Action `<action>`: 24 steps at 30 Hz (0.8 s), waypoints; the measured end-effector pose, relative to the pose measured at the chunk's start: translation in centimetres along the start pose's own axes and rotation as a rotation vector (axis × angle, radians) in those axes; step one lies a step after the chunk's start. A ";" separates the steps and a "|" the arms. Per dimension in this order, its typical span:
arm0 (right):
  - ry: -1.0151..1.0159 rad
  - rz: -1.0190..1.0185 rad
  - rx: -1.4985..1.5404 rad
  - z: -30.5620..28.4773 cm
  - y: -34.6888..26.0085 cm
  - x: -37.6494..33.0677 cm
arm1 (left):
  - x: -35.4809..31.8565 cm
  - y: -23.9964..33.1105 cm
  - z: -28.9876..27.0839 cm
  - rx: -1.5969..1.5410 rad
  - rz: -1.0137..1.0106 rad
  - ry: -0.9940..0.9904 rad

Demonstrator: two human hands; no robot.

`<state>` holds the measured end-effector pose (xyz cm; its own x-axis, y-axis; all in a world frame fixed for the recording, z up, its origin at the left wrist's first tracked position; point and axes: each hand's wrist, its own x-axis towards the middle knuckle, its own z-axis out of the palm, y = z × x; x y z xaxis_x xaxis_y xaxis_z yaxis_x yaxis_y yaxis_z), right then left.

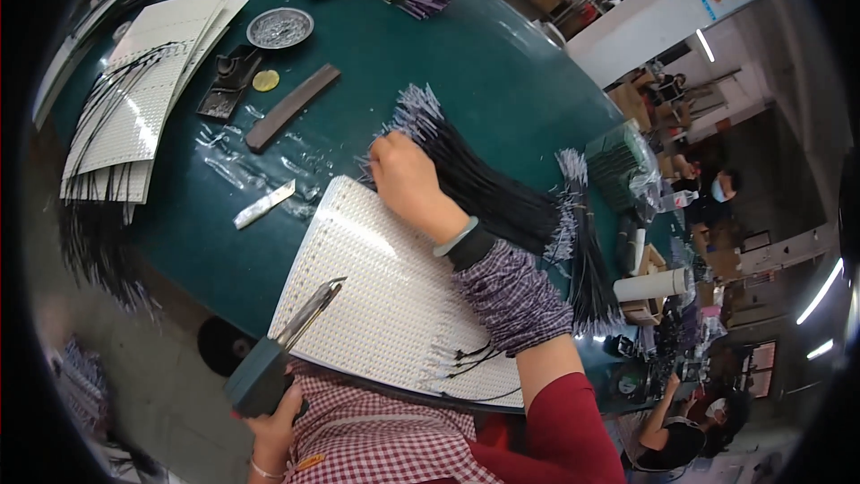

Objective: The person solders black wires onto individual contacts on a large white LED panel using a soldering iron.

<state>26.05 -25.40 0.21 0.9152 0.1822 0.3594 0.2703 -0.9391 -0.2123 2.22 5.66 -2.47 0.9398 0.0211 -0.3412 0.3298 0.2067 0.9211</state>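
At the lower left, my left hand [276,426] is wrapped round the grip of a dark green soldering gun [262,375]. Its metal nozzle and pointed tip rise over the left edge of a white perforated board [358,278]. My right hand [408,181] has curled fingers at the stripped ends of a loose bundle of black wires [488,184]; what sits between the fingertips is hidden, though thin wire ends show beside them. The board lies close to my body under my right forearm. A few black wires [475,358] are fixed along its lower right part.
White boards with black wires [148,81] stack at the far left, overhanging the edge. A metal dish [279,28], yellow disc [266,81], brown bar [293,108] and silver packet [265,204] lie on the green table [385,45]. A tied wire bundle [587,251] is at right; co-workers sit beyond.
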 end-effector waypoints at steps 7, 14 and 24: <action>-0.052 0.061 0.080 -0.3 0.4 -0.2 | 1.7 1.8 0.1 -0.065 -0.016 -0.009; 0.007 0.180 0.296 -0.9 -0.1 0.5 | 4.4 2.0 -0.9 -0.146 -0.004 0.044; 0.109 0.425 0.292 -10.4 -0.6 1.6 | 6.4 0.0 -2.7 -0.165 0.069 0.051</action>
<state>24.24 -27.58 10.39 0.9299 -0.2433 0.2758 -0.0318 -0.8002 -0.5988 8.02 8.41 -5.15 0.9524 0.0897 -0.2914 0.2417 0.3603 0.9010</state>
